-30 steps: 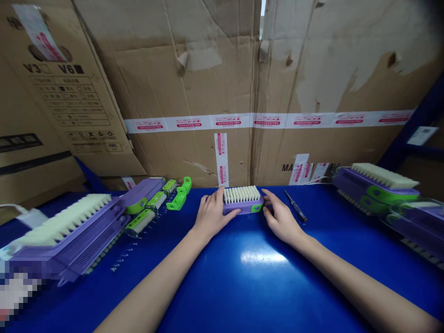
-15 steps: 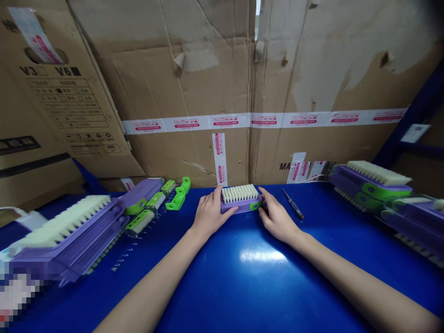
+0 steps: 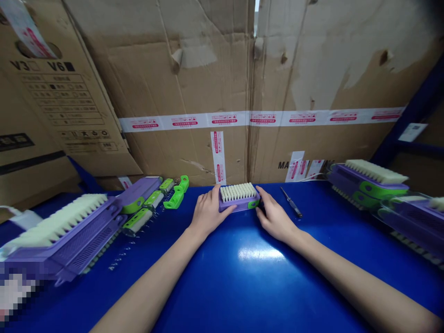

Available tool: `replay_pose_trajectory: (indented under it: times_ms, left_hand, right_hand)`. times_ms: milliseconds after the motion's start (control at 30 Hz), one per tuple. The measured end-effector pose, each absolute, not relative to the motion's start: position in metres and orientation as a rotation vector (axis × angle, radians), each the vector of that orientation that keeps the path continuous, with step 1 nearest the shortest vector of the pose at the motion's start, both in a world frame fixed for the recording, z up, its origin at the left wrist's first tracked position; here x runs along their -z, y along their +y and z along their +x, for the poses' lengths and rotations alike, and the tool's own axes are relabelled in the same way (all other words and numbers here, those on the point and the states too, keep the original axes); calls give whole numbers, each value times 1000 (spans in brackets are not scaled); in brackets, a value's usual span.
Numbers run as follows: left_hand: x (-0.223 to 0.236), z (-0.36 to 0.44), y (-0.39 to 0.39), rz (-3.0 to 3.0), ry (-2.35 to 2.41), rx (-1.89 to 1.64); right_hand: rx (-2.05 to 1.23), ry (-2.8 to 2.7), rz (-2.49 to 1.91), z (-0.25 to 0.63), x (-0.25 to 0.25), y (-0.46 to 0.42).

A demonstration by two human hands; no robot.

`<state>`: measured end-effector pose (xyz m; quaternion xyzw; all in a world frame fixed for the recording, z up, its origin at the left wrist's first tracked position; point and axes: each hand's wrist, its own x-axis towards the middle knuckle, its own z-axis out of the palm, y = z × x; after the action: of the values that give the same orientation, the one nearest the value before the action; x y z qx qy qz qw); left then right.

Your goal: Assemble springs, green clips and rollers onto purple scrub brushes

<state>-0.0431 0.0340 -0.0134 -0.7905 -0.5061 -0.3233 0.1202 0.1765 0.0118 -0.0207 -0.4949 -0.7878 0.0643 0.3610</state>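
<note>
Between my hands a purple brush (image 3: 233, 205) with cream bristles facing up and a green end piece rests on the blue table. My left hand (image 3: 207, 210) grips its left end, the thumb along the near side and the fingers behind. At the right end, my right hand (image 3: 274, 210) closes on the brush beside the green piece, its thumb and forefinger against it. A screwdriver (image 3: 291, 202) with a thin shaft lies just right of my right hand. To the left of my left hand is a bright green plastic bracket (image 3: 175, 197).
Several green and silver parts (image 3: 138, 221) and a scatter of small metal screws lie on the left. Larger purple brush units (image 3: 65, 252) stand at far left, others (image 3: 367, 182) at right. A white plug (image 3: 27, 218) sits at the left. Cardboard (image 3: 187, 88) walls the back.
The view has shifted slightly. My right hand's fingers sit a little closer against the brush's right end; the brush and my left hand stay nearly in place.
</note>
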Motion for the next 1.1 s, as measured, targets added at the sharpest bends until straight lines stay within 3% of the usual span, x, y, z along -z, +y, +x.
replay_pose_trajectory:
  times_ms: [300, 800, 1100]
  left_hand:
    - [14, -45, 33, -2392, -1451, 1037]
    - [14, -41, 29, -2287, -1527, 908]
    - [5, -48, 21, -2229, -1241, 975]
  right_hand:
    - [-137, -2035, -1262, 175, 21, 10]
    - [41, -2074, -1309, 171, 11, 4]
    - [31, -1988, -1302, 174, 15, 9]
